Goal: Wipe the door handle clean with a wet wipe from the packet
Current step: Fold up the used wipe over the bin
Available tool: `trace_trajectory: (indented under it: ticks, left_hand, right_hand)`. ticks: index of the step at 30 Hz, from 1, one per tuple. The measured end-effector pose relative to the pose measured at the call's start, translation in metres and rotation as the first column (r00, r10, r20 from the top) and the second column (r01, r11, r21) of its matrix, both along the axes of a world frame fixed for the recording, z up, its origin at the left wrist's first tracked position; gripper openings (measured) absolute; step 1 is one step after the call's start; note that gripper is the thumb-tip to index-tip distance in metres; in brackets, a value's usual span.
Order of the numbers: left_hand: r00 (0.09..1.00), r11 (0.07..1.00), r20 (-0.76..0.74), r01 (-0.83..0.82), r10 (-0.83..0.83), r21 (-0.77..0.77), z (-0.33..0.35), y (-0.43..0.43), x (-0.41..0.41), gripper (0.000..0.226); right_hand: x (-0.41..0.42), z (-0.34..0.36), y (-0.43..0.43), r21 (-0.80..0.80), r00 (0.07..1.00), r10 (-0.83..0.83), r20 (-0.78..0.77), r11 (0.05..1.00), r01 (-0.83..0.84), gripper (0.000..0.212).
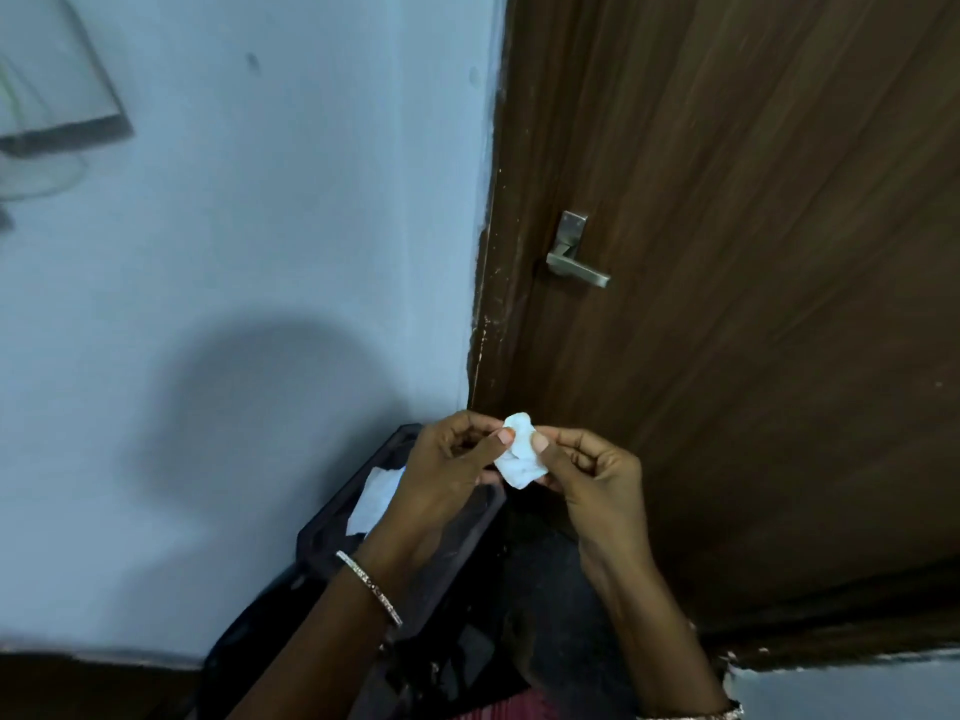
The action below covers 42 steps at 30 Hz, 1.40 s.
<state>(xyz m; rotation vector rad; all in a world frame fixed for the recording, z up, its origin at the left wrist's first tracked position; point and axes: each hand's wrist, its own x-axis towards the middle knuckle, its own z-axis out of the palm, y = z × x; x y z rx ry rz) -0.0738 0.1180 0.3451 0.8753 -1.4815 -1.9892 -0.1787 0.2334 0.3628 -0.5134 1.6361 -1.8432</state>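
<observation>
Wet wipe in hand, bunched small; left hand and right hand each hold it in a thumb-and-finger pinch grip; lever door handle above, well apart, untouched; wiping not yet begun; next, I judge: spread the wipe, raise it to the lever.

Floor, dark, at your feet: one black open bin against the wall, white sheet inside.
</observation>
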Motion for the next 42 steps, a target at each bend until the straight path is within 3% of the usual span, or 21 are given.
trace_trajectory:
  ticks: [9,16,23,34,39,42]
  left_hand:
    - [0.946,0.948,0.076,-0.319,0.317,0.015,0.008,0.042,0.112,0.008]
    - [0.814,0.805,0.141,-0.579,0.563,0.133,-0.024,0.091,0.197,0.013]
    - [0.687,0.665,0.257,-0.725,0.680,0.177,-0.069,0.126,0.278,0.022]
    - [0.600,0.561,0.461,-0.793,0.654,0.236,-0.159,0.060,0.346,0.020]
    - [0.607,0.645,0.573,-0.745,0.551,0.168,-0.226,0.002,0.368,0.011]
    - [0.573,0.647,0.661,-0.743,0.485,0.170,-0.278,-0.026,0.374,0.010]
  right_hand:
    - [0.080,-0.007,0.000,0.053,0.955,0.280,0.099,0.957,-0.286,0.019]
    - [0.150,-0.048,0.009,0.080,0.861,0.479,0.172,0.864,-0.497,0.013]
    - [0.227,-0.092,0.022,0.154,0.780,0.568,0.262,0.773,-0.615,0.011]
    - [0.308,-0.172,-0.051,0.347,0.787,0.519,0.332,0.709,-0.614,0.022]
    - [0.333,-0.247,-0.100,0.418,0.791,0.473,0.388,0.674,-0.609,0.026]
    - [0.344,-0.302,-0.126,0.515,0.827,0.437,0.354,0.647,-0.562,0.025]
